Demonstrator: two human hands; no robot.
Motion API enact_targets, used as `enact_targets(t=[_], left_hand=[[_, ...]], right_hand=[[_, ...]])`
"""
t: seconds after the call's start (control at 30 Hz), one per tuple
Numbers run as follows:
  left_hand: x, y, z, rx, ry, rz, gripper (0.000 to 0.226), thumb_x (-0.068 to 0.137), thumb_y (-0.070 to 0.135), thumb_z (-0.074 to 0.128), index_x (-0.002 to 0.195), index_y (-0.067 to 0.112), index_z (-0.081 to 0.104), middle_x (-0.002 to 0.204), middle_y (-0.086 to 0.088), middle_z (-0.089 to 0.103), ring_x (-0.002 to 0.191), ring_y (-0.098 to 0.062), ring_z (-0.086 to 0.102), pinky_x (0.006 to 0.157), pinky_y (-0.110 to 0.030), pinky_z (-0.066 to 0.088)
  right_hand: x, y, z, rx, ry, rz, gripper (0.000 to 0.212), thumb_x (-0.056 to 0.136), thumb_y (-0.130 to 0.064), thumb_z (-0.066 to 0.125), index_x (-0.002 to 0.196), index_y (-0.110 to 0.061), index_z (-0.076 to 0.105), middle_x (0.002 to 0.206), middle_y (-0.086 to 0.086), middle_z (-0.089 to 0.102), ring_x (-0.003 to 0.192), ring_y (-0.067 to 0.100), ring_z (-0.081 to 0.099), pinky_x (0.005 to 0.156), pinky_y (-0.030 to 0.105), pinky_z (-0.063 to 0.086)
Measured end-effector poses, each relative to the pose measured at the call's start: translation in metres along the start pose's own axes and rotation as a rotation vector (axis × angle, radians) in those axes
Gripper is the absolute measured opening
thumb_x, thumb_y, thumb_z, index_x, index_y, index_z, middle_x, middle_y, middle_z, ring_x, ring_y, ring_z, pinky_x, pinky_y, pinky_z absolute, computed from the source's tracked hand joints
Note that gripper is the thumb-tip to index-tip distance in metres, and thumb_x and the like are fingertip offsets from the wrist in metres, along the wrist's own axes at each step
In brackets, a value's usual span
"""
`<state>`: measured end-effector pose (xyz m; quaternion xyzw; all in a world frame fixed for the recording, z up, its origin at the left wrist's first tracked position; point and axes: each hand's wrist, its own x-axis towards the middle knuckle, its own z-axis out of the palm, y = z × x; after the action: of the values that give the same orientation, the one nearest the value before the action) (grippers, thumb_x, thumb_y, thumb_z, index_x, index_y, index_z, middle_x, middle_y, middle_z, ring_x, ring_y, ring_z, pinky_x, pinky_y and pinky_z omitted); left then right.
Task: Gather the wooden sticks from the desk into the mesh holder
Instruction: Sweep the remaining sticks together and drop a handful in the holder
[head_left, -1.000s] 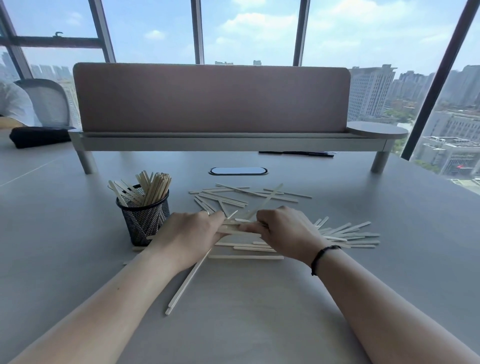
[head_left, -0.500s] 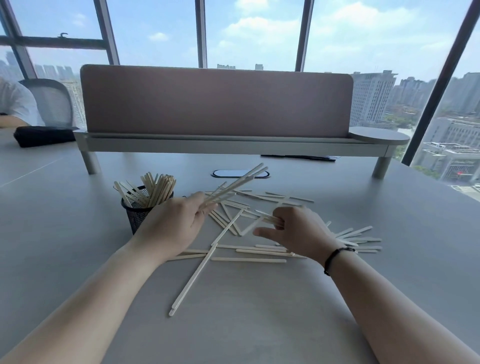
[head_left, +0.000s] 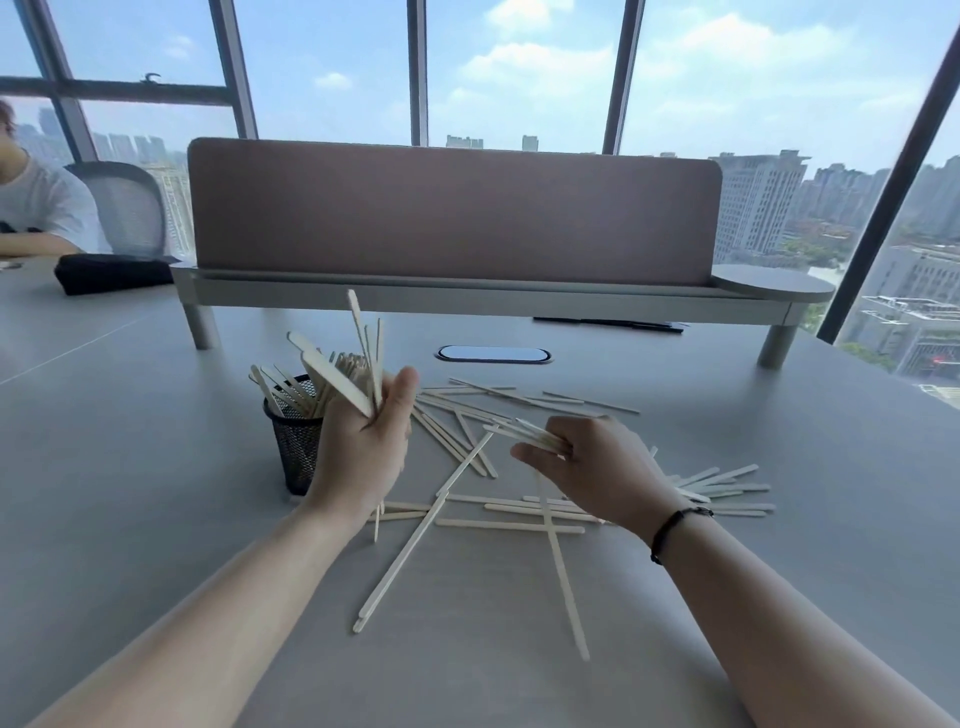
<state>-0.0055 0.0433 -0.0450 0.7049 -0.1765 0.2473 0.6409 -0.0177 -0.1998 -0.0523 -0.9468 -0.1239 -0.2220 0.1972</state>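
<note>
Sticks (head_left: 363, 358) in left hand (head_left: 363, 447)

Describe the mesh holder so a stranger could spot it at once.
Start at the long brown desk divider, then drop to the grey desk below its left end. The mesh holder is a black wire cup crammed with upright wooden sticks, just left of the raised left hand.

left hand (head_left: 363, 447) grips sticks (head_left: 358, 358) beside mesh holder (head_left: 297, 441) | right hand (head_left: 597, 462) apparently pinches sticks

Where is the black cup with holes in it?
In the head view, the black mesh holder stands on the desk left of centre, just left of the left hand, already holding sticks.
</note>
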Motion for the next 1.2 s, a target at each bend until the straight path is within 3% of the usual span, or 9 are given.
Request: enact_targets(t=[0.13, 0.3, 0.4, 0.53, 0.67, 0.77, 0.9, 1.03, 1.2], left_hand=[[-0.006, 0.007, 0.005, 0.079, 0.023, -0.034, 0.067, 0.101, 0.033, 0.055, 0.055, -0.009, 0.029, 0.045, -0.032, 0.03, 0.038, -0.028, 0.028, 0.043, -0.044, 0.025], [-0.004, 0.007, 0.002, -0.006, 0.069, -0.147, 0.068, 0.1, 0.032, 0.057, 0.045, 0.001, 0.031, 0.036, -0.008, 0.029, 0.037, -0.021, 0.029, 0.044, -0.027, 0.025], [-0.002, 0.005, 0.002, -0.085, 0.074, -0.186, 0.065, 0.098, 0.029, 0.061, 0.043, 0.007, 0.033, 0.039, -0.006, 0.029, 0.038, -0.019, 0.026, 0.045, -0.031, 0.019], [-0.001, 0.005, 0.0, -0.015, 0.105, -0.135, 0.065, 0.09, 0.045, 0.061, 0.046, 0.014, 0.026, 0.043, -0.006, 0.026, 0.042, -0.019, 0.022, 0.046, -0.03, 0.021], [-0.002, 0.008, -0.001, 0.014, 0.128, -0.068, 0.07, 0.084, 0.05, 0.061, 0.056, -0.004, 0.026, 0.048, -0.016, 0.024, 0.047, -0.031, 0.023, 0.044, -0.044, 0.025], [-0.006, 0.009, 0.001, -0.01, 0.111, -0.081, 0.066, 0.088, 0.041, 0.065, 0.059, -0.007, 0.029, 0.049, -0.028, 0.028, 0.042, -0.036, 0.028, 0.042, -0.042, 0.03], [-0.008, 0.005, 0.004, 0.032, 0.105, -0.11, 0.06, 0.096, 0.023, 0.064, 0.042, 0.01, 0.041, 0.036, -0.006, 0.041, 0.035, -0.024, 0.042, 0.046, -0.029, 0.038], [-0.008, 0.006, 0.005, 0.03, 0.061, -0.106, 0.062, 0.095, 0.018, 0.064, 0.036, 0.021, 0.045, 0.034, 0.0, 0.042, 0.037, -0.021, 0.044, 0.051, -0.027, 0.04], [-0.006, 0.01, 0.002, 0.029, 0.091, -0.106, 0.055, 0.09, 0.024, 0.07, 0.053, -0.009, 0.048, 0.043, -0.026, 0.051, 0.04, -0.022, 0.045, 0.053, -0.021, 0.041]], right_hand=[[0.006, -0.003, -0.001, 0.005, 0.06, -0.005, 0.058, 0.093, -0.056, 0.054, 0.06, -0.015, 0.03, 0.047, 0.003, 0.04, 0.049, 0.022, 0.038, 0.047, 0.03, 0.028], [0.019, -0.03, -0.028, 0.355, 0.233, 0.03, 0.056, 0.097, -0.042, 0.056, 0.056, -0.019, 0.025, 0.046, -0.006, 0.024, 0.046, 0.012, 0.022, 0.048, 0.032, 0.021], [0.028, -0.056, -0.048, 0.778, 0.351, 0.112, 0.061, 0.099, -0.04, 0.055, 0.051, -0.017, 0.025, 0.045, -0.003, 0.024, 0.044, 0.016, 0.021, 0.045, 0.028, 0.018], [0.037, -0.09, -0.045, 1.256, 0.278, 0.216, 0.062, 0.102, -0.041, 0.049, 0.047, -0.026, 0.024, 0.041, -0.003, 0.021, 0.035, 0.014, 0.017, 0.041, 0.021, 0.015], [0.041, -0.108, -0.012, 1.253, 0.195, 0.225, 0.062, 0.1, -0.044, 0.05, 0.049, -0.021, 0.024, 0.043, 0.0, 0.023, 0.033, 0.014, 0.02, 0.041, 0.021, 0.019], [0.037, -0.11, 0.009, 1.184, 0.125, 0.228, 0.075, 0.092, -0.054, 0.057, 0.051, 0.0, 0.026, 0.049, 0.009, 0.024, 0.038, 0.018, 0.024, 0.044, 0.026, 0.021], [0.027, -0.108, 0.02, 1.17, 0.086, 0.259, 0.072, 0.092, -0.046, 0.063, 0.061, 0.009, 0.028, 0.054, 0.022, 0.024, 0.048, 0.025, 0.021, 0.047, 0.032, 0.022], [0.019, -0.105, 0.032, 1.126, 0.05, 0.243, 0.067, 0.094, -0.038, 0.064, 0.062, 0.013, 0.035, 0.052, 0.015, 0.037, 0.043, 0.022, 0.032, 0.045, 0.029, 0.031], [0.016, -0.104, 0.033, 1.115, 0.037, 0.236, 0.059, 0.095, -0.033, 0.065, 0.058, 0.006, 0.039, 0.047, 0.011, 0.038, 0.041, 0.022, 0.037, 0.045, 0.026, 0.034]])
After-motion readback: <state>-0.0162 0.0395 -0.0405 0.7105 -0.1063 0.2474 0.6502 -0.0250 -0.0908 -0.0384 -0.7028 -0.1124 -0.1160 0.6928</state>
